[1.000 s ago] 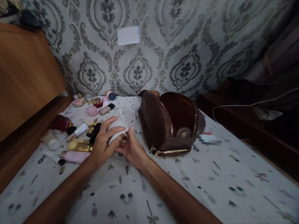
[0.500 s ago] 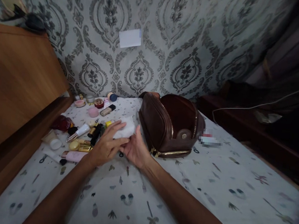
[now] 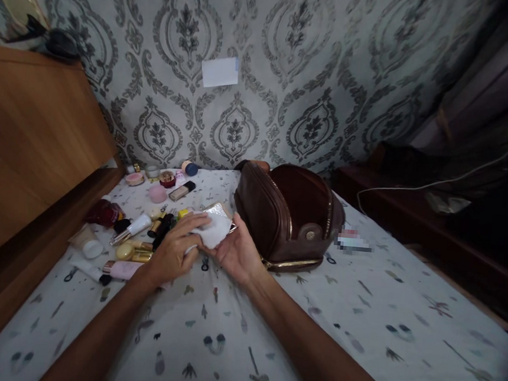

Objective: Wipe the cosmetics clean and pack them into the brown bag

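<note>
My left hand presses a white wipe onto a flat, shiny silver-and-gold case. The case rests in my right hand, whose thumb stands up along its right edge. Both hands are just left of a brown leather bag, which stands with its top unzipped. Left of my left hand lie several cosmetics, among them a pink tube, a white-capped bottle and a yellow-gold jar. The fingers of my right hand under the case are partly hidden.
Further back on the patterned sheet are a pink jar, a foundation bottle and a blue-capped jar. A wooden cabinet borders the left. A blurred packet lies right of the bag.
The wipe has slid down toward me, and the shiny upper part of the case now shows. The view has shifted slightly.
</note>
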`<state>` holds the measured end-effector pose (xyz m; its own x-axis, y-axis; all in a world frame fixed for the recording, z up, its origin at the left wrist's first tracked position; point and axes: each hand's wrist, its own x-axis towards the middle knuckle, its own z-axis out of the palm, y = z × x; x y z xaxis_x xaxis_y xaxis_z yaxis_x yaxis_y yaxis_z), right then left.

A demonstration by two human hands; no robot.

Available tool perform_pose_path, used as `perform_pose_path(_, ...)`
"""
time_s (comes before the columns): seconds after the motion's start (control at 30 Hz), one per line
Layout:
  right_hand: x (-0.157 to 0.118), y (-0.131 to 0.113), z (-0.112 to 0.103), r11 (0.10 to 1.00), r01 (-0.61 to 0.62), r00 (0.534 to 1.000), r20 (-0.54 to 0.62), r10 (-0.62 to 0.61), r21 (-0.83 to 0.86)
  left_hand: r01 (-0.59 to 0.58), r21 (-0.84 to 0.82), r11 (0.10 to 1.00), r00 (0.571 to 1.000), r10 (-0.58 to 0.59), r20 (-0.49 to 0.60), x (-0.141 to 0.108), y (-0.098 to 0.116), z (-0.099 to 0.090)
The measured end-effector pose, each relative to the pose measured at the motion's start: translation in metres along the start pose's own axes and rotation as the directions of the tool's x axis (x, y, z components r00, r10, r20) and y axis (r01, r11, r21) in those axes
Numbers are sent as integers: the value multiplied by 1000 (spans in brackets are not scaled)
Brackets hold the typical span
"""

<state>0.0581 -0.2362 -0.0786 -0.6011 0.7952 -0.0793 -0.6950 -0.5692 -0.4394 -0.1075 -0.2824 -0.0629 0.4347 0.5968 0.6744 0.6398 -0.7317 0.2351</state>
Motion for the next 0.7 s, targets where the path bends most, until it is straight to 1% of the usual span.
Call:
perform_pose_path(0.07,0,0,-1,1000,-5,1000,-7,5,-7,85,-19,996,992,-87,-94,-1,-5,0)
perform_pose_path(0.1,0,0,-2,1000,-11,1000,-8,11,-16,135,-31,990,981,-138,-139,-2,-8,1)
perform_pose_path(0.2,-1,2,-1,998,-17,1000,18,18,-61,268,-42,962,925,-269,-267,-3,-13,2)
perform_pose_path(0.23,-1,3,-1,997,-7,1000,28,9,-75,289,-33,957,912,-285,-296,-4,-12,3)
perform_pose_path(0.27,-1,4,0,997,5,999,37,-2,-83,288,-12,958,911,-278,-305,-3,-10,5)
perform_pose_path(0.3,-1,6,1,996,17,999,44,-13,-90,257,21,966,928,-240,-286,-3,-7,7)
perform_pose_path(0.37,0,10,1,993,38,998,51,-32,-115,127,102,987,981,-109,-161,-3,1,11)
perform_pose_path(0.4,0,12,1,990,48,998,54,-41,-132,55,136,989,995,-44,-85,-3,5,14)
perform_pose_path(0.43,1,14,0,987,57,997,55,-49,-148,3,163,987,1000,0,-22,-2,8,16)
perform_pose_path(0.47,1,16,-1,986,60,997,51,-53,-156,-18,186,982,1000,16,14,-2,10,18)
perform_pose_path(0.5,2,18,-2,986,53,998,46,-46,-155,-7,206,979,1000,1,30,-2,10,19)
perform_pose_path(0.53,2,19,-3,989,30,999,44,-24,-147,31,222,974,999,-39,29,-2,9,20)
perform_pose_path(0.63,2,19,-3,994,-50,997,55,55,-97,187,230,955,981,-196,15,-3,1,19)
perform_pose_path(0.7,2,17,-1,998,-38,997,63,41,-47,261,213,941,963,-268,5,-4,-2,19)
